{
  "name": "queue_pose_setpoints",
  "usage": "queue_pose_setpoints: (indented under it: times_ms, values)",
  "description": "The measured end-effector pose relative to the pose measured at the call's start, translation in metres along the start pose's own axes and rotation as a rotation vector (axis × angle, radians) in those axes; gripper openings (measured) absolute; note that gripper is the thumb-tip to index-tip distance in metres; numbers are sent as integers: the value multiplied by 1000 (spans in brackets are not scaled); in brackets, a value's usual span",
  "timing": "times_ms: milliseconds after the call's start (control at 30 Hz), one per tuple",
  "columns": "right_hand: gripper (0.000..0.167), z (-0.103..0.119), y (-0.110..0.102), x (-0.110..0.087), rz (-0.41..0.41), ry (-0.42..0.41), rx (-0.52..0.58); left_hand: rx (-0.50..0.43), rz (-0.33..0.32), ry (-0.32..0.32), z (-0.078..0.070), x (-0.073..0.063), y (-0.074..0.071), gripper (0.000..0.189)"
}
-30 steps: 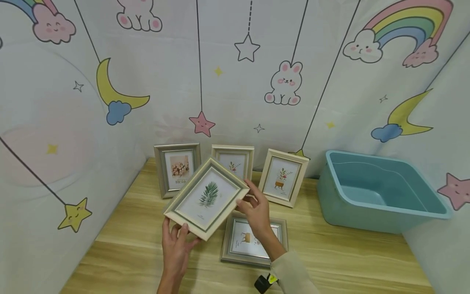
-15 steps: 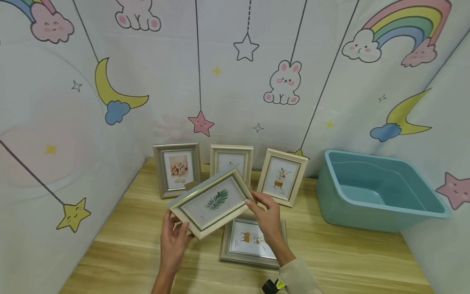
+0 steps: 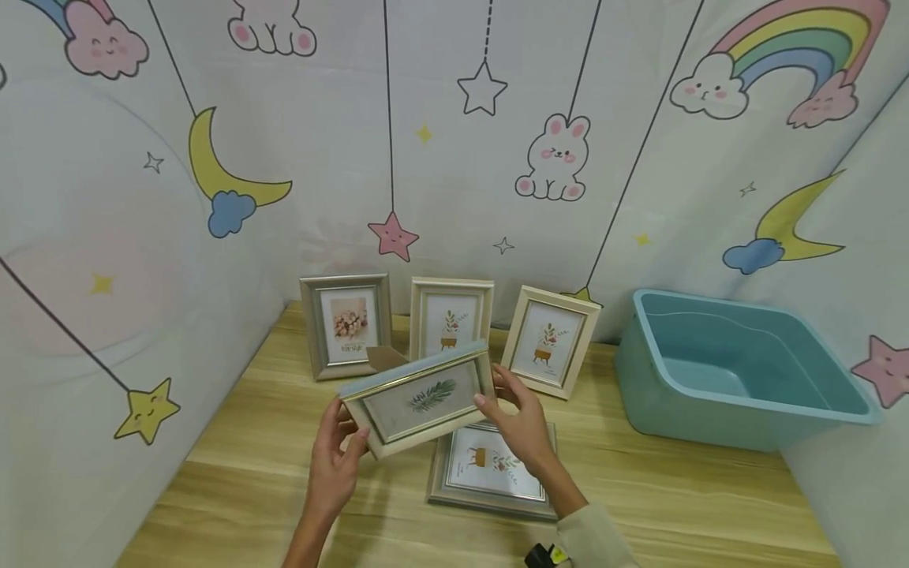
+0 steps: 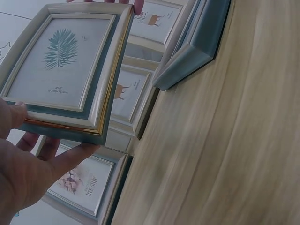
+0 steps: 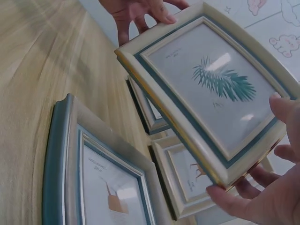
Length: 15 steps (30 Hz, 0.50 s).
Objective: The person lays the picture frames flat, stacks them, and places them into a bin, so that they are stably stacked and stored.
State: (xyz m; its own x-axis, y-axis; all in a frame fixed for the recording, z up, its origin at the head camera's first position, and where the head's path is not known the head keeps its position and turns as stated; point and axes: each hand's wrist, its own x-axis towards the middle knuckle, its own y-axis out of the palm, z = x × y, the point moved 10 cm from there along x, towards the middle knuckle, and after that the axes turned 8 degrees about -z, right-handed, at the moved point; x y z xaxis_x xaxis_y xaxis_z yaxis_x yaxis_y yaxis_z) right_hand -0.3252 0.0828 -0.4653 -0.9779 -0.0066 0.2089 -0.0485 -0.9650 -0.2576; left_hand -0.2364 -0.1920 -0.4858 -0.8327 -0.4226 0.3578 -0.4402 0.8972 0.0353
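A cream picture frame (image 3: 426,397) with a green palm-leaf print is held above the table, tipped back so its top edge shows. My left hand (image 3: 334,457) grips its lower left corner, thumb on the front and fingers behind. At the opposite end my right hand (image 3: 521,418) pinches the side, thumb on the front moulding. In the left wrist view, the leaf print (image 4: 61,49) faces the camera. A brown stand flap (image 3: 386,358) pokes out behind the held frame. Below it, a silver frame (image 3: 490,505) lies face up, partly covered by my right hand and wrist.
Along the back wall stand a silver frame with a flower print (image 3: 346,371), a cream frame (image 3: 452,285) and another cream frame (image 3: 561,386). A blue-green plastic tub (image 3: 696,418) is at the right. A small black object (image 3: 540,556) sits by the right sleeve.
Both hands have tipped the leaf-print frame back and turned it closer to level, bringing its top edge and stand flap into sight. My right hand has shifted right and slightly down.
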Motion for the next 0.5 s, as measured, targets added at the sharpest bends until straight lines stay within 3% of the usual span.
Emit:
queue_pose_setpoints:
  times_ms: [133, 233, 500]
  values:
    - [65, 1, 3, 0, 68, 22, -47, 66, -5, 80, -9, 1, 1, 54]
    - [60, -3, 3, 1, 93, 72, -34, 78, -1, 105, -12, 1, 4, 54]
    - [40, -15, 0, 4, 71, 184, 23, 163, 41, 223, -21, -3, 15, 55]
